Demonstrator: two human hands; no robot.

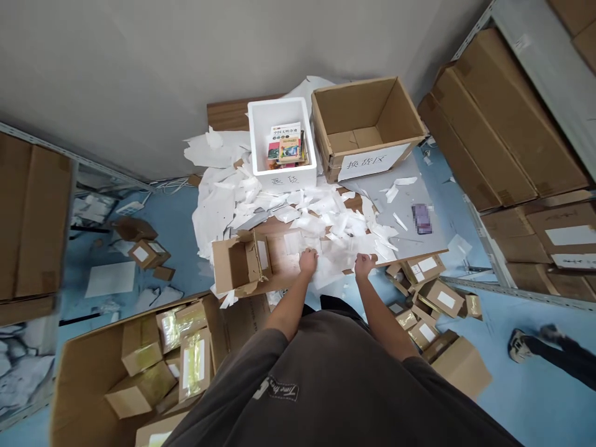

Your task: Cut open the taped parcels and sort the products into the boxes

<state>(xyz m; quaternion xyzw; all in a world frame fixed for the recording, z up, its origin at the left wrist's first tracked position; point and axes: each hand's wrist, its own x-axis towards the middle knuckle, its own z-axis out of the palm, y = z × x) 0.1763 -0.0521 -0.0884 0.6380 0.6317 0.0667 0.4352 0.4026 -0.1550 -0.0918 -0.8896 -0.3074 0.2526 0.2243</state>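
My left hand (308, 261) is closed on the left edge of a thin white sheet (336, 257) at the front of the table. On its other side my right hand (364, 266) is closed at the sheet's right edge. Whether the sheet is paper or plastic film is hard to see. Torn white paper (321, 205) lies in a heap just beyond both hands. Left of my left hand stands a small opened cardboard box (224, 267) with ragged flaps.
A white foam box (284, 180) with several books (289, 146) stands at the back, beside a large open carton (370, 139). A phone (421, 218) lies at right. Parcels (193, 366) fill a big carton at lower left; more boxes (426, 332) lie right. A person's leg (559, 354) shows far right.
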